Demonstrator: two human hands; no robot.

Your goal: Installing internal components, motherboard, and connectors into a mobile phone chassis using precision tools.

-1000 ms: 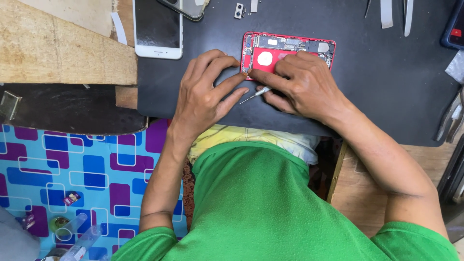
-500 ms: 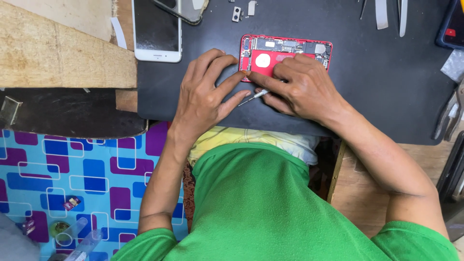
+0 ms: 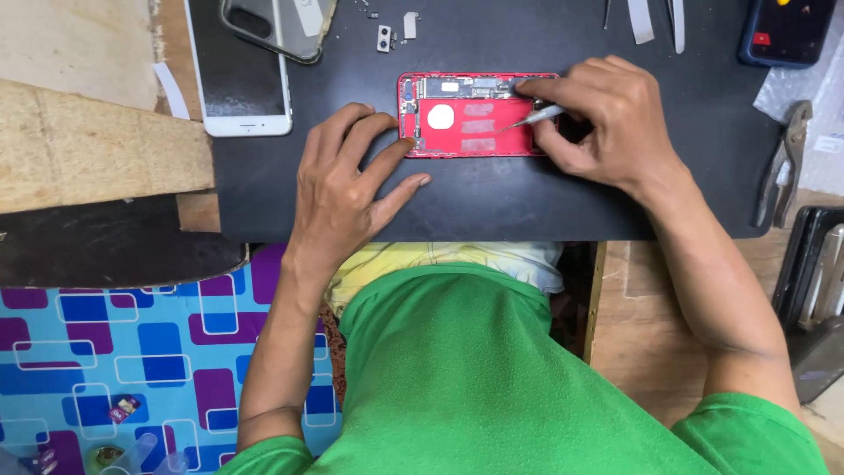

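Note:
An opened red phone body (image 3: 475, 123) lies on a black work mat (image 3: 492, 193), its inner parts showing. My left hand (image 3: 347, 189) rests flat on the mat, fingertips touching the phone's left edge. My right hand (image 3: 607, 119) sits over the phone's right end and pinches a thin metal tool (image 3: 532, 117), whose tip points into the red interior.
A white phone (image 3: 237, 66) lies face up at the back left with a clear case (image 3: 277, 26) over its top. Small metal parts (image 3: 396, 31) and tweezers (image 3: 655, 18) lie at the back. Pliers (image 3: 782, 163) sit at the right edge, a dark phone (image 3: 787, 31) at the far right corner.
My right hand has moved from the phone's lower middle to its right end, uncovering the red interior. My left hand slid off the phone, fingertips now at its left edge.

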